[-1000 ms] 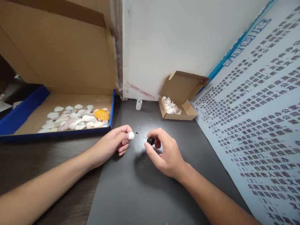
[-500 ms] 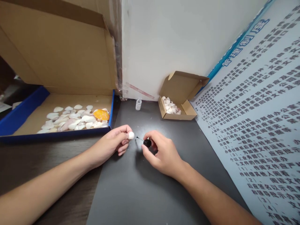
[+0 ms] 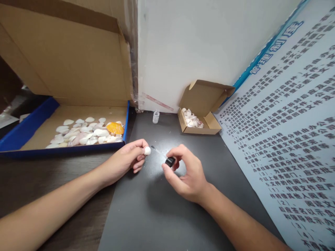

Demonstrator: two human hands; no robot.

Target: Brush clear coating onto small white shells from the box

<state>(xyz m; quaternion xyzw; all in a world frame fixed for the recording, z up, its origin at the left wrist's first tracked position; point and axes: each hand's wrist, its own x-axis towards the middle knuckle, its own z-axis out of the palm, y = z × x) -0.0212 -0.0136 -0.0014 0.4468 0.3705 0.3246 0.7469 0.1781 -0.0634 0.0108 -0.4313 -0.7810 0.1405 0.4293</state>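
Between the thumb and fingers of my left hand [image 3: 133,157] is a small white seashell [image 3: 147,151], its rounded face turned to the right. My right hand [image 3: 187,170] pinches the black cap of a brush applicator [image 3: 170,161]. Its thin stem slants up and left, and the dark bristle tip lies a little right of the shell, apart from it. Farther back on the dark grey mat stands a small clear glass bottle [image 3: 156,117] with a white label; its neck appears uncapped.
At the left, an open blue-sided cardboard box [image 3: 65,148] holds several pale shells and an orange scallop shell [image 3: 115,128]. A smaller open brown box [image 3: 200,130] with shells stands at the back right. A white wall [image 3: 183,45] and a printed poster [image 3: 288,139] bound the workspace.
My right hand has drawn the applicator slightly right and tilted it, so more of the stem shows and the tip sits higher. My left hand keeps hold of the shell. The view shifted slightly.
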